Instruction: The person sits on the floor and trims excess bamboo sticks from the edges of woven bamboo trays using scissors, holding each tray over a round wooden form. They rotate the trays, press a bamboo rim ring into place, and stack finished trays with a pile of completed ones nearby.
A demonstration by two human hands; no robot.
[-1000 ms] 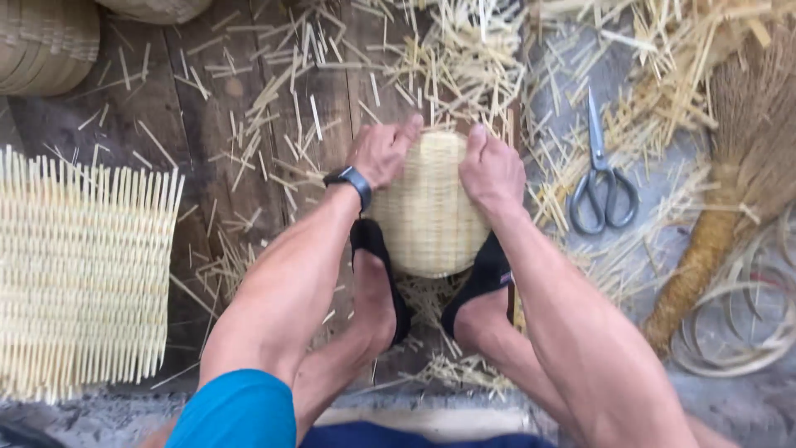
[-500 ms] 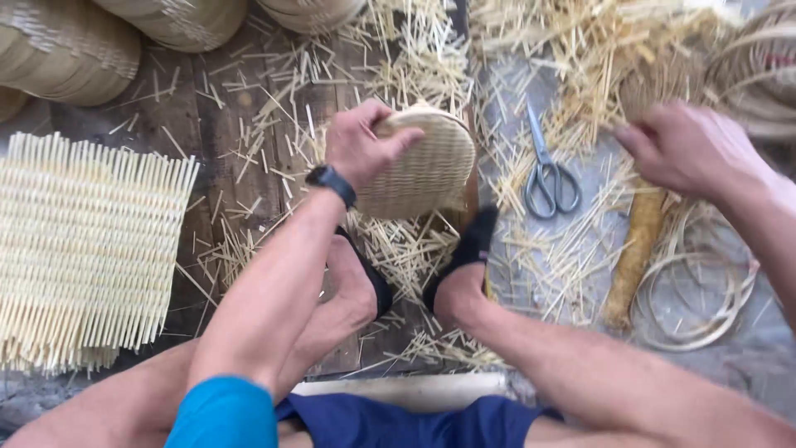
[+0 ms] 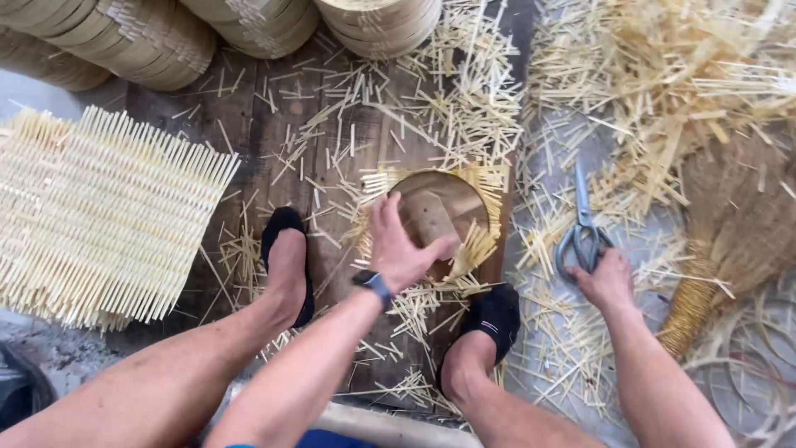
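A round bamboo hoop [image 3: 477, 195] lies on the wooden board, set over a woven bamboo piece whose strip ends stick out around it; a flat wooden block [image 3: 427, 217] rests inside. My left hand [image 3: 400, 247], with a dark watch on the wrist, presses on the hoop's near rim with its fingers spread over it. My right hand [image 3: 605, 282] is closed around the handles of grey metal scissors [image 3: 582, 217] lying on the floor to the right, blades pointing away from me.
A large woven bamboo mat [image 3: 108, 216] lies at the left. Stacked round bamboo frames [image 3: 157, 41] line the top. Loose bamboo strips [image 3: 663, 75] cover the floor. A straw broom [image 3: 730, 249] and thin hoops [image 3: 746, 373] sit right. My black-socked feet [image 3: 286, 257] flank the hoop.
The round piece has been laid flat, open side up, under my left hand. My right hand dropped from the far right onto the scissors. My left foot moved further left.
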